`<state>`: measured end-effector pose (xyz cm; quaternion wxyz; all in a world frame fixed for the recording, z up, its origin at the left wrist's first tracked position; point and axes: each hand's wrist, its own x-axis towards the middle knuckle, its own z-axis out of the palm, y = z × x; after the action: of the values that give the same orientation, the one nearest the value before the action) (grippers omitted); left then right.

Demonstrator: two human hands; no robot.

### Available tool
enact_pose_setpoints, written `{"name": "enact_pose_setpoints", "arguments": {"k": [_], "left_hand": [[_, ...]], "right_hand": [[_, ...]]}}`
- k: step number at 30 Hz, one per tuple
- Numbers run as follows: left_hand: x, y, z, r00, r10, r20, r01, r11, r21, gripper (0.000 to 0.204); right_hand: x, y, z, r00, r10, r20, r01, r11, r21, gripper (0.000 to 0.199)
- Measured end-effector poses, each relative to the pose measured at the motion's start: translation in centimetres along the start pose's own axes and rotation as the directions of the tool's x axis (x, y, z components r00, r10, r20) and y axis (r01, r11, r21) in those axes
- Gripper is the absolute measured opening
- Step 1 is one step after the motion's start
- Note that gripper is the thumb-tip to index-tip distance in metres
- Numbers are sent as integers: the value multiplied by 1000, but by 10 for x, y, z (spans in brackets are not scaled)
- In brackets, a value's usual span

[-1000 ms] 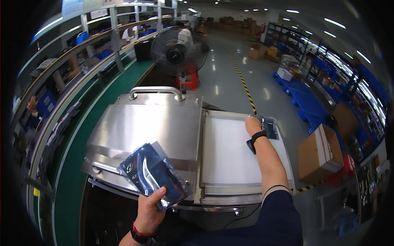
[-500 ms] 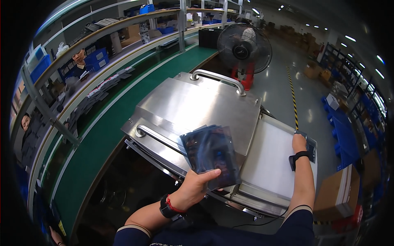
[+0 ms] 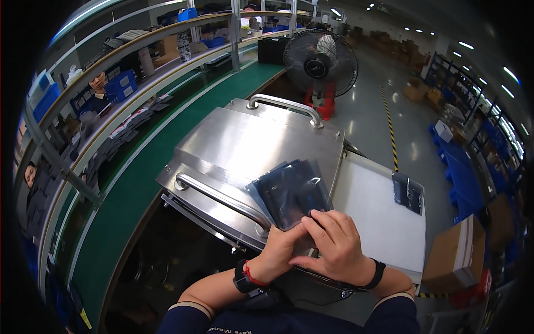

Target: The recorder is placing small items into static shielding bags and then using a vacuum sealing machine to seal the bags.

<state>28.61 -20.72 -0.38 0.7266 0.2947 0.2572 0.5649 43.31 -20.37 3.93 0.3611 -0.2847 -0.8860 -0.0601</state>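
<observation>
A fanned stack of dark, see-through plastic bags (image 3: pixel 292 189) is held up over the near right part of the steel machine hood (image 3: pixel 245 139). My left hand (image 3: pixel 276 251) is closed on the stack's near edge, thumb on top. At the same edge, my right hand (image 3: pixel 340 249) has its thumb and fingers pinched at the bags' near right corner; whether it has a single bag cannot be made out. Another dark bag (image 3: pixel 408 193) lies flat at the far right corner of the white belt (image 3: pixel 367 209), apart from both hands.
Two steel bar handles, a near one (image 3: pixel 222 200) and a far one (image 3: pixel 283 103), rise from the hood. Left of it runs a green bench (image 3: pixel 139 192), with shelving and two people beyond. A floor fan (image 3: pixel 321 64) stands behind; a cardboard box (image 3: pixel 456 253) sits at right.
My right hand has left the bag on the belt's far right corner and come back to the stack. The bag stays there. The view has shifted slightly.
</observation>
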Motion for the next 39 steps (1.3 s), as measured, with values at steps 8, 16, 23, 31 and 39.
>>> {"name": "enact_pose_setpoints", "arguments": {"k": [8,16,23,31,39], "left_hand": [[5,-14,-14,987,-68,143,112,937,-332,39],[3,-15,-13,977,40,212,37,937,-348,56],[5,-17,-20,979,57,194,12,941,-338,50],[6,-1,-10,967,47,249,28,957,-289,41],[-4,14,-7,993,-106,45,114,963,-245,33]], "right_hand": [[-11,4,4,996,69,60,-72,995,64,62],[-10,2,-7,992,63,113,-81,984,158,57],[-18,3,-8,976,-102,190,124,986,-107,42],[-32,3,-4,972,114,-203,-92,989,115,25],[-62,104,-18,408,906,-114,-440,305,845,14]]}}
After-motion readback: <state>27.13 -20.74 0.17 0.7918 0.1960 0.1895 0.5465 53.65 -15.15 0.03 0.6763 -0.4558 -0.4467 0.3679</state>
